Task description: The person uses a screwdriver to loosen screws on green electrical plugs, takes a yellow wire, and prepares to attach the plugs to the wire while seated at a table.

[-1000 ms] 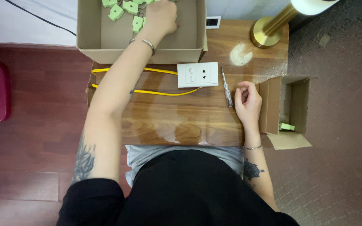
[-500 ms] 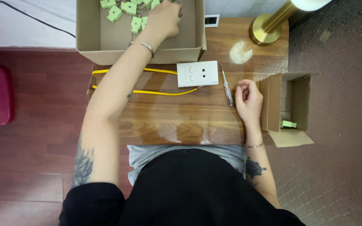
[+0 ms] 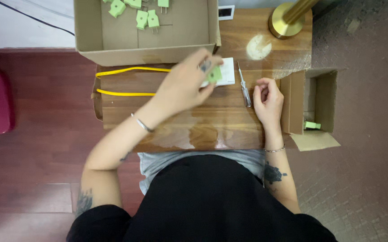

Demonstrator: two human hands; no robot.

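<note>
Glossy varnished wood table (image 3: 212, 130), matt brown cardboard box (image 3: 108, 36), shiny brass lamp base (image 3: 285, 26), smooth green plastic plug (image 3: 215, 74), yellow rubbery cable (image 3: 122, 93).

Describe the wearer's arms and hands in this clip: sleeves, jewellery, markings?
Both forearms are bare, under a black short-sleeved top. The left hand has a thin silver bangle at the wrist and a dark tattoo on the upper arm. The right hand has a fine beaded bracelet and a dark forearm tattoo.
</note>
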